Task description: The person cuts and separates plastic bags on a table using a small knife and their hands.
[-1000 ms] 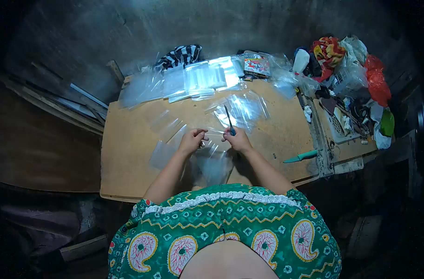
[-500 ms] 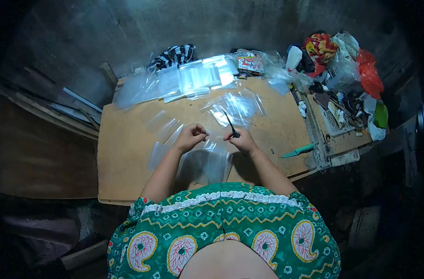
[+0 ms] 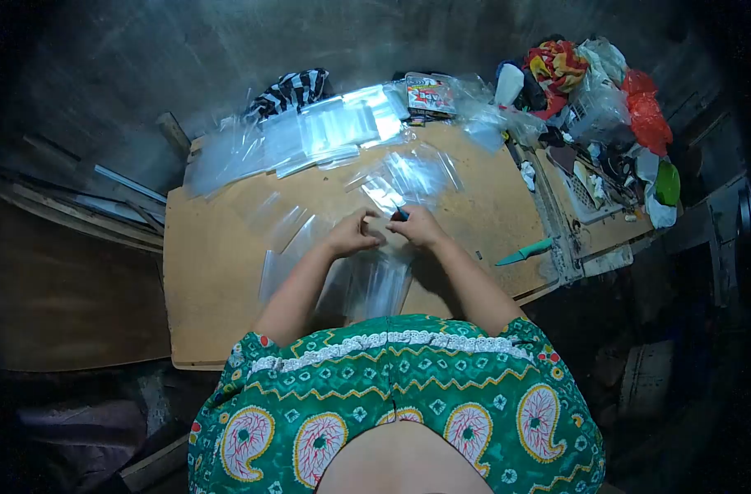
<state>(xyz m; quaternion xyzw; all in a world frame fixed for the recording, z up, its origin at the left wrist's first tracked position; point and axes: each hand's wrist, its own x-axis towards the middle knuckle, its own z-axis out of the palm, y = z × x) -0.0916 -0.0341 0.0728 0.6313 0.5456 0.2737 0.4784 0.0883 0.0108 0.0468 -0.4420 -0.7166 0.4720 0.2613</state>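
My left hand [image 3: 353,234] is curled, fingers and thumb around what looks like the edge of a clear plastic bag [image 3: 381,224]; its outline is faint. Close on its right, my right hand [image 3: 420,227] grips a slim dark pointed tool [image 3: 401,213], most of it hidden by the fingers. Whether the tool touches the plastic cannot be made out. Below the hands, more clear plastic bags [image 3: 366,284] lie near my body. Flat transparent bags [image 3: 289,226] spread to the left, and a shiny loose pile of bags [image 3: 421,175] lies just beyond my hands.
Stacked clear plastic packs [image 3: 326,128] line the back of the wooden table [image 3: 215,272], beside a printed box [image 3: 431,95] and a striped black-and-white cloth [image 3: 291,92]. A green-handled knife [image 3: 524,252] lies at right. Further right, a cluttered tray [image 3: 585,193] stands near a red plastic bag [image 3: 646,111].
Both hands have moved slightly forward and nearer each other. The dark tool, earlier showing its long tip, is now mostly covered by my right hand. The view has shifted a little.
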